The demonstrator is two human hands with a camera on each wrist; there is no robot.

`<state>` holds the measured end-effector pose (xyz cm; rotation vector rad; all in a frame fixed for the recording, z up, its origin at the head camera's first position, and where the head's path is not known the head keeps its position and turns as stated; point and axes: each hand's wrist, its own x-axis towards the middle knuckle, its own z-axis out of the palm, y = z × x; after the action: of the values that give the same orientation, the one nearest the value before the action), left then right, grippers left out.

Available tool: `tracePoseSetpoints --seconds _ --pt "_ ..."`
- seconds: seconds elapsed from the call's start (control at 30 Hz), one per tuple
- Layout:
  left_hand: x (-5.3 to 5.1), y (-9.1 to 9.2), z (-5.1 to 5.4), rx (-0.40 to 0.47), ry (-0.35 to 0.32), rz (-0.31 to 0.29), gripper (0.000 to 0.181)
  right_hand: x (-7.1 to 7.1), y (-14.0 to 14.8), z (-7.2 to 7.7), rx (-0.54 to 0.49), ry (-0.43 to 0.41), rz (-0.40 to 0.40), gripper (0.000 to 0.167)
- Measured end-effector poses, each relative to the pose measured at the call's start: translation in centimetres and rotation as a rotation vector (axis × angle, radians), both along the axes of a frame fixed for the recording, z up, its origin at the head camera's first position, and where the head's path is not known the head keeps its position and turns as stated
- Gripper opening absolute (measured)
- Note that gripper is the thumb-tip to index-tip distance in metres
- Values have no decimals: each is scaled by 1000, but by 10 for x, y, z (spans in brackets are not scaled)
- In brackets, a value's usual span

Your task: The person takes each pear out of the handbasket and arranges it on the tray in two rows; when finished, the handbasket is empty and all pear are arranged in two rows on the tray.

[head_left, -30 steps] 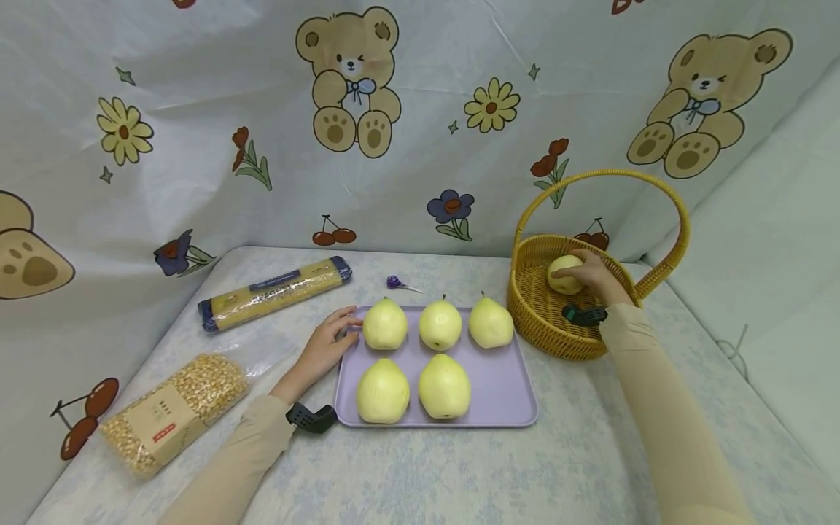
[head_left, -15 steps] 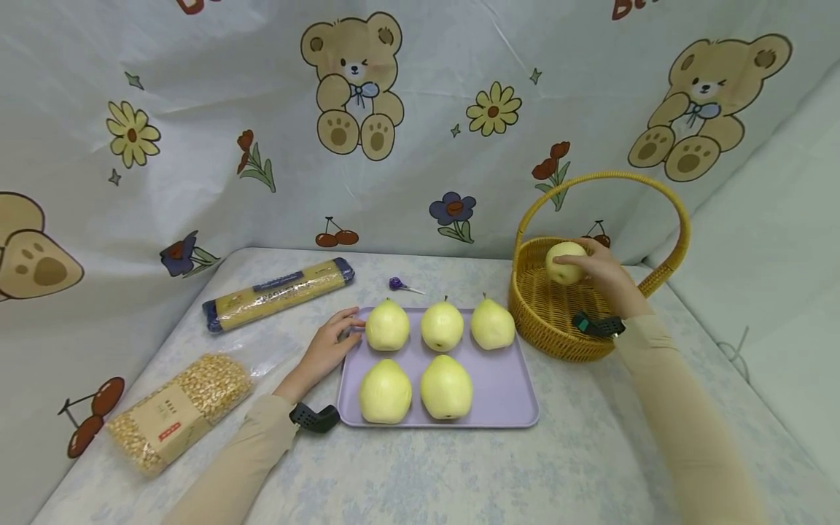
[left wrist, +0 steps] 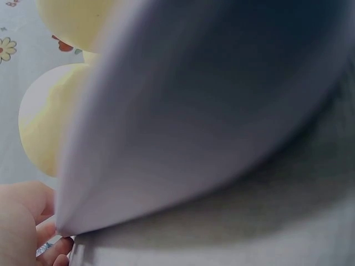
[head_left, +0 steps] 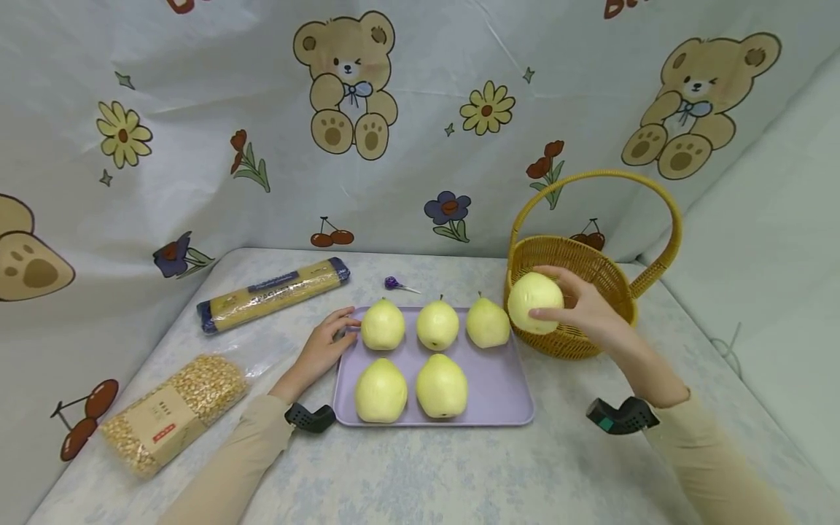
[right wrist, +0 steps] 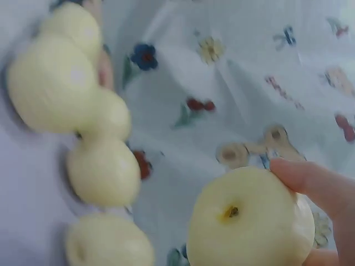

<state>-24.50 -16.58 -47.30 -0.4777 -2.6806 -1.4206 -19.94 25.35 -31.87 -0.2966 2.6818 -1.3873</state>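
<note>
My right hand (head_left: 580, 302) grips a pale yellow pear (head_left: 534, 302) between thumb and fingers, over the left rim of the wicker basket (head_left: 558, 348). In the right wrist view the same pear (right wrist: 249, 221) shows a small dark pit facing the camera. My left hand (head_left: 323, 351) holds the left rim of the lilac tray (head_left: 499, 397), its fingertips close to the back-left pear (head_left: 383, 325). The left wrist view has fingers (left wrist: 55, 252) at the tray's blurred edge. Several pears stand on the tray in two rows, including a front one (head_left: 442, 386).
A spaghetti packet (head_left: 275, 294) lies behind the left hand. Nearer, beside the left forearm, is a bag of corn kernels (head_left: 177, 412). A purple lollipop (head_left: 392, 283) lies behind the tray. The basket's tall handle (head_left: 674, 226) arches above it; a printed cloth hangs behind.
The right hand has lifted the pear from inside the basket and brought it left and nearer, to the rim beside the tray. The left hand has stayed at the tray's edge.
</note>
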Motion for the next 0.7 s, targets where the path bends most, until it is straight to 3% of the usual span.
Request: tracePoseSetpoints --seconds 0.13,0.27,0.5,0.7 --pt "0 0 -1 -5 5 0 27 24 -16 -20 -32 -26 103 73" --pt "1 -1 0 7 -27 -3 27 36 -26 -42 -13 -40 164 75" --pt "1 -1 2 -3 -47 1 27 39 -33 -75 9 -56 200 76" --pt "1 0 4 2 -55 -2 26 40 -32 -89 28 -29 180 77"
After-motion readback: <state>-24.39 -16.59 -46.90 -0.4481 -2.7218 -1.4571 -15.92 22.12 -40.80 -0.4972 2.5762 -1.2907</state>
